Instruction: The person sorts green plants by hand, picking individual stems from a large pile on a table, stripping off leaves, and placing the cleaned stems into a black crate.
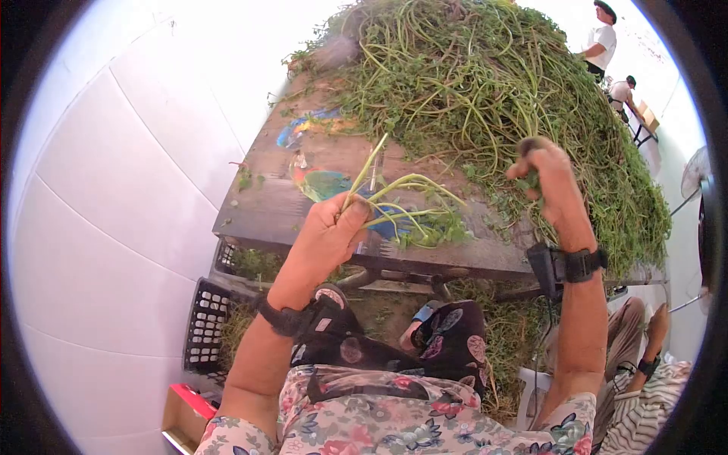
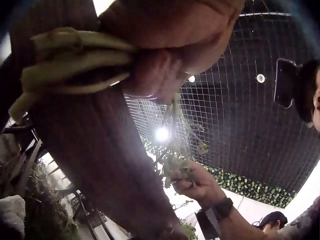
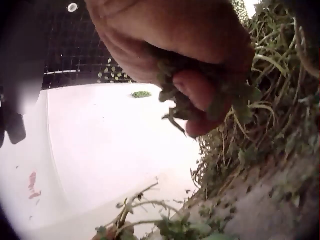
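Note:
My left hand [image 1: 334, 227] pinches a small bunch of green stems [image 1: 402, 187] between thumb and fingers, above the table's near edge; the leafy ends lie to the right. In the left wrist view, thick stem ends [image 2: 75, 62] jut out from the left hand [image 2: 170, 45]. My right hand [image 1: 550, 178] is over the near right side of the heap of greens [image 1: 470, 83]. Seen from the right wrist, the fingers of that hand [image 3: 190, 55] curl round some dark green leaves [image 3: 175, 100].
The wooden table [image 1: 265, 197] has colourful patches on its top. Below at the left stand a black crate [image 1: 206, 322] and a red-edged box [image 1: 186, 417]. Another person [image 1: 644, 402] sits close at the right; two people are farther back. Cut greens litter the floor.

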Demonstrator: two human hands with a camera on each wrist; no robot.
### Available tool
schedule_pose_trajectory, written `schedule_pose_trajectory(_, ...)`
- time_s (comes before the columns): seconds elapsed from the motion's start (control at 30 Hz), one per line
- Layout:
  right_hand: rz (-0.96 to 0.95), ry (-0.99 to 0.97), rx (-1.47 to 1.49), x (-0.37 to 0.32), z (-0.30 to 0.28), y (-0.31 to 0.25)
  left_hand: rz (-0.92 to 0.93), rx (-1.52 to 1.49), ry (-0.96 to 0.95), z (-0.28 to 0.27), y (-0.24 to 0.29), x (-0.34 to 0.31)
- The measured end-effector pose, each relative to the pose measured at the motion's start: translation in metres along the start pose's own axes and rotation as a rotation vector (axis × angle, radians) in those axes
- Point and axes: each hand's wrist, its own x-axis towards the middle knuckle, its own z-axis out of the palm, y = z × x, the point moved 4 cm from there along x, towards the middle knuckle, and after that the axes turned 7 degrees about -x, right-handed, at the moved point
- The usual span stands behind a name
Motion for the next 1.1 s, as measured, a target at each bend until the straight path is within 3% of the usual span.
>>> schedule_pose_trajectory(0.07, -0.053, -0.248, -0.009, -0.010, 0.021, -0.004, 0.006, 0.002, -0.021, 0.004, 0.000, 0.002)
schedule_pose_trajectory(0.2, -0.327, -0.352, -0.388, -0.014, 0.062, -0.016, -0.011, 0.041, -0.001, 0.003, 0.002, 0.000)
schedule_pose_trajectory(0.3, -0.423, -0.534, -0.309, -0.014, 0.088, -0.018, -0.021, 0.031, -0.002, 0.001, 0.002, 0.000)
schedule_pose_trajectory(0.5, -0.476, -0.605, -0.527, -0.021, 0.081, -0.032, -0.040, -0.018, -0.019, 0.000, 0.002, -0.002)
schedule_pose_trajectory(0.6, -0.256, -0.659, -0.668, -0.027, 0.050, -0.037, -0.021, 0.012, -0.054, -0.001, 0.000, 0.000)
schedule_pose_trajectory(0.73, -0.528, -0.445, -0.869, -0.037, 0.050, -0.025, 0.007, 0.052, -0.084, -0.001, -0.002, 0.002)
schedule_pose_trajectory(0.83, -0.514, -0.204, -0.762, -0.031, 0.051, -0.030, 0.011, 0.190, -0.051, 0.002, 0.000, 0.002)
schedule_pose_trajectory(0.93, -0.726, -0.024, -0.831, -0.005, 0.041, -0.015, 0.019, 0.146, -0.028, 0.000, 0.002, 0.000)
schedule_pose_trajectory(1.07, -0.005, 0.021, 0.231, 0.002, 0.001, 0.012, -0.019, -0.127, 0.021, -0.007, -0.001, 0.000)
schedule_pose_trajectory(1.1, -0.056, -0.045, 0.111, 0.001, 0.001, 0.011, -0.008, -0.143, 0.020, -0.004, -0.002, 0.003)
